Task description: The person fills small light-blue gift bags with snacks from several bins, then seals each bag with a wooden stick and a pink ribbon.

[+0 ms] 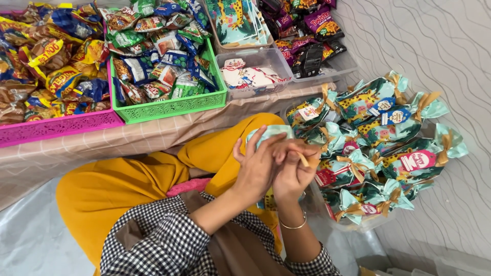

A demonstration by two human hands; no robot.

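Observation:
My left hand [254,164] and my right hand [294,171] are pressed together over my lap, both closed around the gathered top of a mint-green printed gift bag [270,132]. A thin gold ribbon end [304,159] sticks out between my right fingers. Most of the bag is hidden behind my hands. A thin bangle sits on my right wrist.
A pile of finished gift bags tied with gold ribbon [378,148] lies in a clear tub at the right. A low table holds a pink basket [56,128] and a green basket [174,106] of snack packets, plus clear boxes of tags [250,76] and dark packets [312,56].

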